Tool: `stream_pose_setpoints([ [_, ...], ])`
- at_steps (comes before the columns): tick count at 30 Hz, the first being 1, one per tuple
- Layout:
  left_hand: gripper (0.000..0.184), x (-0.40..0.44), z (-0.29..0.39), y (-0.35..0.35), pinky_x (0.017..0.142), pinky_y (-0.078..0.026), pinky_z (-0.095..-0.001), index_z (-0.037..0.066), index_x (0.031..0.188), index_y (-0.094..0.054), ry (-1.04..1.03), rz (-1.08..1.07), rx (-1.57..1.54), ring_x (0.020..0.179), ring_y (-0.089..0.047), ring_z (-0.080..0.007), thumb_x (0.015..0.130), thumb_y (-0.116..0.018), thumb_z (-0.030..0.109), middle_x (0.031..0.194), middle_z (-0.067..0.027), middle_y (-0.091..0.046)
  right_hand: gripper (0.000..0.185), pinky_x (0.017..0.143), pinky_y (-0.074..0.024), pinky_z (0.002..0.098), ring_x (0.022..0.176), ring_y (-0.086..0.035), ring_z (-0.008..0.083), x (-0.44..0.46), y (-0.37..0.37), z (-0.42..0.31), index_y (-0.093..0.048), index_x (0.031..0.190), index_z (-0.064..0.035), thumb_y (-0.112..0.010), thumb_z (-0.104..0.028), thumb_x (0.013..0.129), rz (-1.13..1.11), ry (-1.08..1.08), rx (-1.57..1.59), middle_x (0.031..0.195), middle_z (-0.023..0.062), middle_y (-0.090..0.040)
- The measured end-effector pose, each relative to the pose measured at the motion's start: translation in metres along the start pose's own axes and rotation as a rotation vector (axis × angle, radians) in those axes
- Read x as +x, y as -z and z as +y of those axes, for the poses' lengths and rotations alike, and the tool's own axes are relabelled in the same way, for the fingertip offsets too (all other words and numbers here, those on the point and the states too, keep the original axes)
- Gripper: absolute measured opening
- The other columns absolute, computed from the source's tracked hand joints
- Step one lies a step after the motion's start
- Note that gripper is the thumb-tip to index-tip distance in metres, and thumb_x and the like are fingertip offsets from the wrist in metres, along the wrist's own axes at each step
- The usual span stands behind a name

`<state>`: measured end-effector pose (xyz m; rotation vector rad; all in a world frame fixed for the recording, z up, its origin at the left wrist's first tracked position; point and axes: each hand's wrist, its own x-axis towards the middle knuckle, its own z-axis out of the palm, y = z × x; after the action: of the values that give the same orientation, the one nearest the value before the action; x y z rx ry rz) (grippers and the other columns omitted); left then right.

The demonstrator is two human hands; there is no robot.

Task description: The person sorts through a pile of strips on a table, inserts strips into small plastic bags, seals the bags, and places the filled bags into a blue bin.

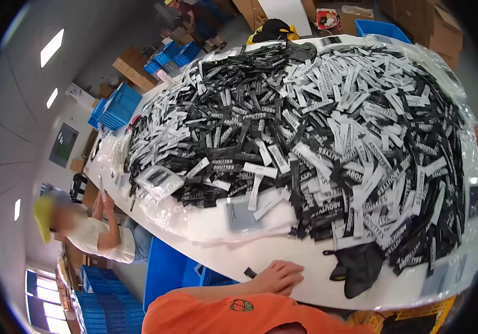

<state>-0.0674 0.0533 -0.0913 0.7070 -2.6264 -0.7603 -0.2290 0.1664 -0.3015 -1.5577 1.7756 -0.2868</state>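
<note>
A: Looked first for the left hand. Found where?

B: Found the left hand (279, 276) at the lower middle of the frame, back uppermost, low over the front part of the white table (319, 286). Saw the fingers bent and close together, pointing right. Could not tell gripping from plain resting, with the palm side hidden.

A: Checked the right hand too?

B: Could not tell the state of those fingers; did not see the right hand in the frame.

A: Noted anything beside the left hand?

B: Noted a small dark piece (250, 273) just left of the knuckles, too little shown to identify. Recorded a black cloth piece (356, 270) flat on the tabletop farther right, well apart from the fingertips.

A: And beyond?

B: Logged a broad heap of black and white strips (264, 116) from the centre to the upper right, many printed "ABOUTYES". Placed a grey packet (243, 214) on white sheets (205, 229) at the heap's near edge, with a clear bag (161, 181) farther left.

A: Saw company?

B: Saw a person in a yellow cap (105, 236) at the lower left, hands raised close together.
</note>
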Motion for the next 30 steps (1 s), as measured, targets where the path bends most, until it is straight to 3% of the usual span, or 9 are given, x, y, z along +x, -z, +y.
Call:
stream_pose_setpoints([
  [8, 0.036, 0.004, -0.015, -0.022, 0.088, -0.045, -0.0478, 0.009, 0.109, -0.063, -0.067, 0.202, 0.009, 0.109, -0.058, -0.034, 0.074, -0.069, 0.007, 0.119, -0.0111, -0.063, 0.038, 0.1, -0.0485, 0.0543, 0.118, -0.062, 0.0422, -0.032, -0.075, 0.015, -0.065, 0.123, -0.004, -0.068, -0.022, 0.09, 0.39, 0.215, -0.171, 0.117, 0.0246, -0.069],
  [9, 0.035, 0.002, -0.015, -0.026, 0.088, -0.045, -0.0473, 0.009, 0.108, -0.063, -0.067, 0.224, 0.031, 0.109, -0.058, -0.0338, 0.074, -0.069, 0.008, 0.118, -0.011, -0.063, 0.038, 0.1, -0.0485, 0.0543, 0.118, -0.062, 0.0422, -0.045, -0.071, 0.009, -0.064, 0.123, -0.004, -0.068, -0.022, 0.089, 0.297, 0.21, -0.238, 0.117, 0.0246, -0.069],
  [11, 0.031, 0.004, -0.014, -0.022, 0.088, -0.044, -0.0477, 0.007, 0.108, -0.061, -0.093, 0.262, 0.045, 0.106, -0.056, -0.0335, 0.078, -0.069, 0.01, 0.115, -0.0105, -0.061, 0.046, 0.098, -0.0513, 0.0498, 0.116, -0.064, 0.0412, -0.083, 0.016, -0.052, -0.064, 0.127, -0.0037, -0.074, -0.027, 0.088, -0.409, 0.131, -0.247, 0.119, 0.0232, -0.069],
  [12, 0.03, 0.004, -0.013, -0.022, 0.088, -0.044, -0.0474, 0.008, 0.108, -0.061, -0.105, 0.267, 0.036, 0.106, -0.056, -0.033, 0.079, -0.069, 0.01, 0.114, -0.0101, -0.061, 0.049, 0.094, -0.0537, 0.0473, 0.11, -0.067, 0.0407, -0.099, 0.053, -0.08, -0.065, 0.126, -0.0042, -0.077, -0.03, 0.086, -0.399, 0.102, -0.117, 0.116, 0.0219, -0.07],
  [15, 0.028, -0.001, -0.015, -0.022, 0.087, -0.044, -0.0465, 0.008, 0.107, -0.062, -0.122, 0.288, 0.036, 0.106, -0.056, -0.0319, 0.08, -0.068, 0.009, 0.113, -0.0094, -0.061, 0.032, 0.088, -0.0559, 0.0404, 0.098, -0.071, 0.0329, -0.122, 0.131, -0.133, -0.07, 0.115, -0.003, -0.076, -0.016, 0.087, -0.051, 0.319, 0.277, 0.108, 0.0169, -0.073],
  [16, 0.028, -0.001, -0.017, -0.024, 0.087, -0.044, -0.0461, 0.009, 0.107, -0.062, -0.132, 0.3, 0.036, 0.107, -0.057, -0.0321, 0.08, -0.069, 0.009, 0.113, -0.0094, -0.061, 0.026, 0.082, -0.0567, 0.0356, 0.091, -0.072, 0.0268, -0.129, 0.15, -0.146, -0.071, 0.113, -0.0032, -0.074, -0.01, 0.088, 0.038, 0.145, 0.429, 0.104, 0.0132, -0.073],
  [21, 0.025, -0.002, -0.019, -0.025, 0.086, -0.044, -0.0459, 0.008, 0.106, -0.062, -0.156, 0.332, 0.034, 0.106, -0.057, -0.032, 0.082, -0.068, 0.008, 0.113, -0.0086, -0.061, 0.031, 0.084, -0.0539, 0.0365, 0.1, -0.065, 0.0276, -0.086, 0.219, -0.106, -0.072, 0.116, -0.0079, -0.074, -0.008, 0.086, 1.129, 0.164, -0.268, 0.11, 0.0128, -0.068],
  [24, 0.024, -0.003, -0.02, -0.025, 0.085, -0.044, -0.0459, 0.009, 0.105, -0.062, -0.16, 0.35, 0.012, 0.105, -0.057, -0.0322, 0.082, -0.068, 0.008, 0.111, -0.0085, -0.061, 0.03, 0.084, -0.053, 0.0395, 0.099, -0.062, 0.0314, -0.067, 0.195, -0.087, -0.073, 0.114, -0.0092, -0.076, -0.01, 0.084, 1.025, 0.081, -0.523, 0.104, 0.0112, -0.066],
  [30, 0.025, 0.014, -0.015, -0.028, 0.084, -0.045, -0.0458, 0.01, 0.105, -0.062, -0.151, 0.329, 0.076, 0.103, -0.058, -0.0326, 0.08, -0.069, 0.008, 0.108, -0.0094, -0.06, 0.023, 0.077, -0.0521, 0.0411, 0.089, -0.063, 0.0333, -0.062, 0.184, -0.092, -0.073, 0.098, -0.0087, -0.079, -0.003, 0.077, 0.801, 0.282, -0.245, 0.089, 0.0093, -0.065],
])
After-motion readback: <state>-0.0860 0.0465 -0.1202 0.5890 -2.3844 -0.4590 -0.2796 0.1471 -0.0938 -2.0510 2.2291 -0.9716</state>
